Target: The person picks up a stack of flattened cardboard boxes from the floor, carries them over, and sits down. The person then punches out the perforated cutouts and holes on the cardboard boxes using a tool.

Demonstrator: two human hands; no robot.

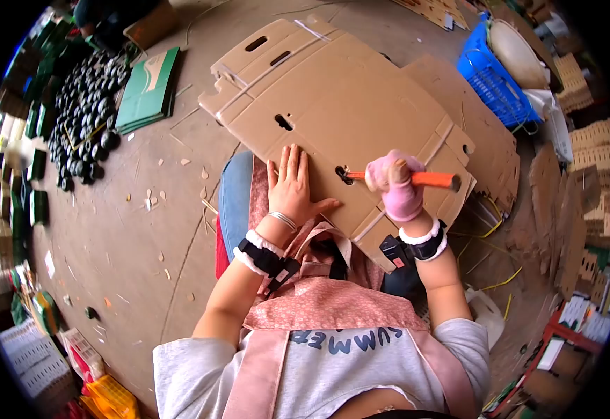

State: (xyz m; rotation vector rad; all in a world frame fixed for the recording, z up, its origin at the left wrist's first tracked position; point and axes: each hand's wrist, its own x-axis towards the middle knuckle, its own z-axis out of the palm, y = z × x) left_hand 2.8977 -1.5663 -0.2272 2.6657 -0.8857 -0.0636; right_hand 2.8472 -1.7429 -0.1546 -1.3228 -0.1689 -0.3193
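Note:
Spread flat across my lap is a stack of brown die-cut cardboard sheets (326, 105) with several slots and holes. My left hand (291, 194), bare, presses on the near left edge with its fingers apart. In a pink fingerless glove, my right hand (399, 185) is wrapped round the orange handle of a hammer (439, 181). The dark hammer head (344, 174) is at a cut-out hole in the cardboard. Whether it touches the sheet or sits inside the hole I cannot tell.
Green flattened boxes (150, 87) lie on the floor at upper left, beside a pile of black round parts (85, 119). A blue plastic basket (497, 77) stands at upper right. More cardboard (497, 150) extends under the sheets. Small scraps litter the concrete floor (144, 244).

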